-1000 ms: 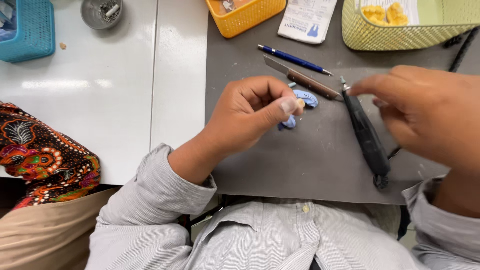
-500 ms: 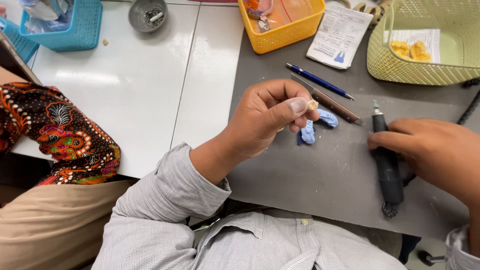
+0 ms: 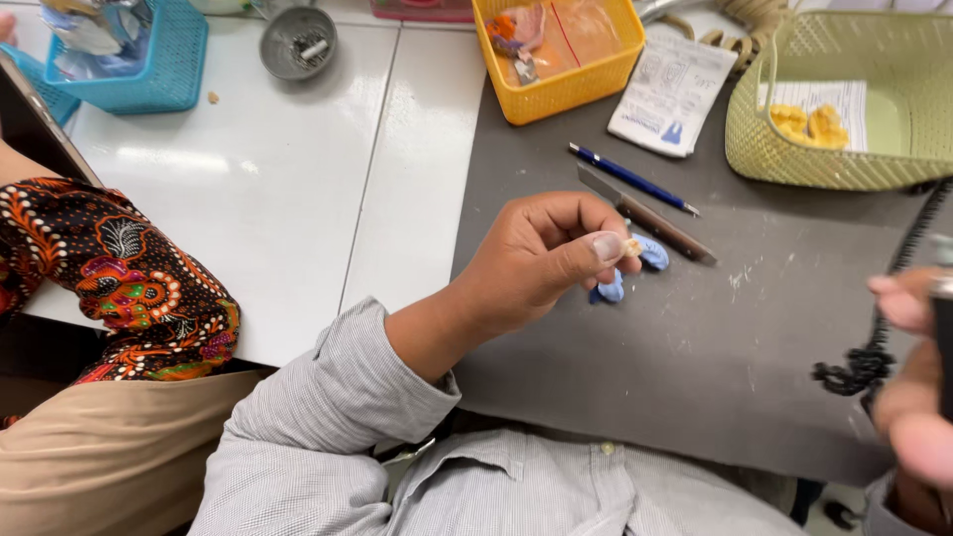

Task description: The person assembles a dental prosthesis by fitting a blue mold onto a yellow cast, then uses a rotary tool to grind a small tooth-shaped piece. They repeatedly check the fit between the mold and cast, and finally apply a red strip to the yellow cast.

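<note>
My left hand (image 3: 541, 256) hovers over the dark grey mat (image 3: 715, 347), pinching a small tan tooth-like piece (image 3: 631, 246) between thumb and fingertips. Just under those fingers lie two light blue putty lumps (image 3: 635, 268). A blue pen (image 3: 631, 179) and a flat metal-bladed knife (image 3: 645, 213) rest on the mat right behind them. My right hand (image 3: 908, 377) is at the right edge, blurred and half cut off, wrapped around a black rotary handpiece (image 3: 943, 342) whose coiled black cord (image 3: 874, 352) trails across the mat.
Behind the mat stand a yellow basket (image 3: 556, 94), a folded leaflet (image 3: 670, 94) and a pale green woven basket (image 3: 794, 164) with yellow casts. On the white table are a blue basket (image 3: 149, 84) and a metal dish (image 3: 298, 42). Another person's patterned sleeve (image 3: 109, 278) is at left.
My right hand with the black handpiece has slid to the right, nearly out of view. My left hand keeps its pinch on the small piece above the blue lumps.
</note>
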